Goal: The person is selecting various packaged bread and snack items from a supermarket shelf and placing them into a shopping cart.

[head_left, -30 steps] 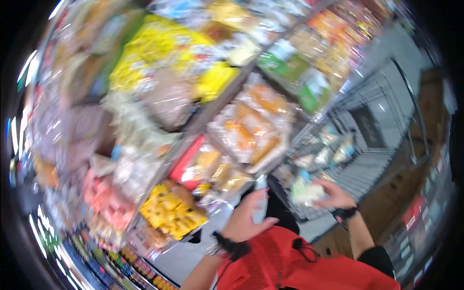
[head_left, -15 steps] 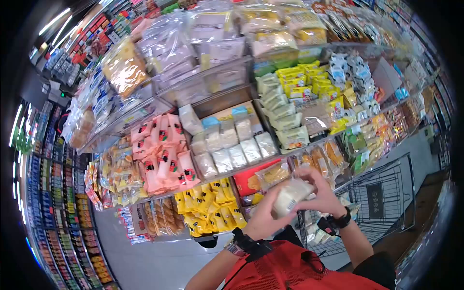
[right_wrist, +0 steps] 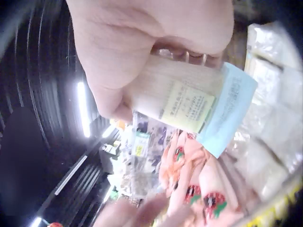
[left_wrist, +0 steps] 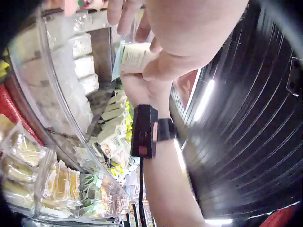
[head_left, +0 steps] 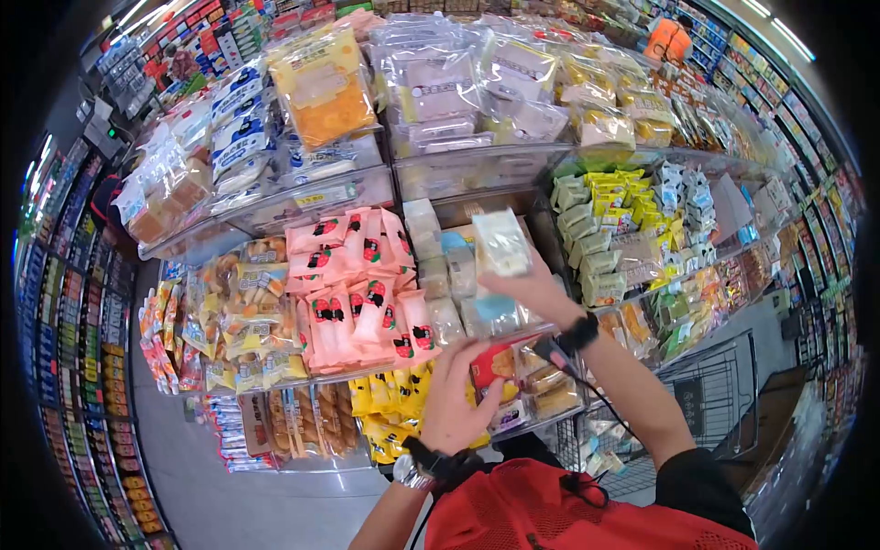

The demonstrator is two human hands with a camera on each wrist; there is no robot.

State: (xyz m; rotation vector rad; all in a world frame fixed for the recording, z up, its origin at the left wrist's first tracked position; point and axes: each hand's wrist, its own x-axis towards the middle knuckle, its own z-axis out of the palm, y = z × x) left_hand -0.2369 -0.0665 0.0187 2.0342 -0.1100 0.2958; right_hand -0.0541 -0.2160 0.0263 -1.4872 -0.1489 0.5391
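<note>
My right hand (head_left: 529,286) grips a white wrapped package (head_left: 502,240) above the compartment of similar white packages (head_left: 444,319). In the right wrist view the package (right_wrist: 182,94) shows a pale yellow label and a light blue end, with the right hand (right_wrist: 151,38) curled round it. My left hand (head_left: 456,403) is held with its fingers extended, over the yellow packets (head_left: 390,397) and beside the red box (head_left: 493,365); nothing is in it. The left wrist view shows the left hand (left_wrist: 189,33) near the held package (left_wrist: 137,57).
Pink packets (head_left: 353,302) fill the compartment to the left, green and yellow packets (head_left: 596,229) the one to the right. Bagged bread (head_left: 323,87) lies on the upper shelf. A wire cart (head_left: 724,385) stands at the lower right. A person in orange (head_left: 669,40) is far back.
Both hands held the white package together; the left has let go and drawn back leftward, while the right has carried it up and forward over the compartment. The view has shifted.
</note>
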